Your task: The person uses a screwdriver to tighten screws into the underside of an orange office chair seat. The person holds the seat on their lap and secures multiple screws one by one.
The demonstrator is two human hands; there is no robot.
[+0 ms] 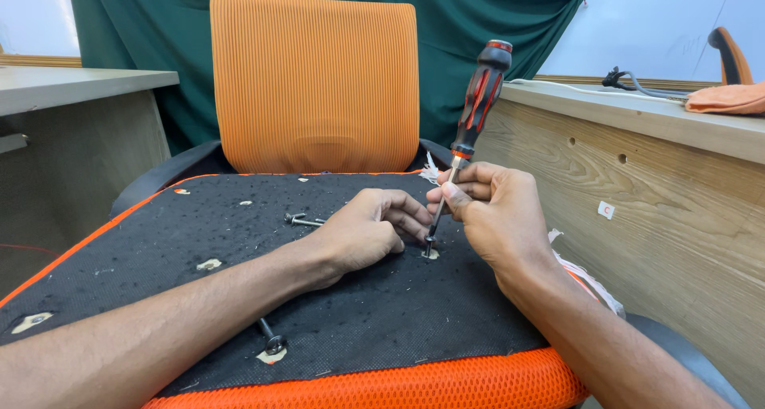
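My right hand (498,210) is pinched closed around the metal shaft of a red-and-black screwdriver (480,98), which stands nearly upright with its tip down at a hole in the black underside of the seat (358,313). My left hand (366,230) rests on the fabric with its fingers curled together right at the tip. A loose bolt (301,219) lies just beyond my left hand, and another bolt (271,339) stands in a hole near the orange front edge. An orange chair back (315,82) rises behind.

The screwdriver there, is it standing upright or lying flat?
Nearly upright, leaning slightly right. The screwdriver has its handle high and its tip down at a hole in the black seat underside, with the right hand gripping its shaft.
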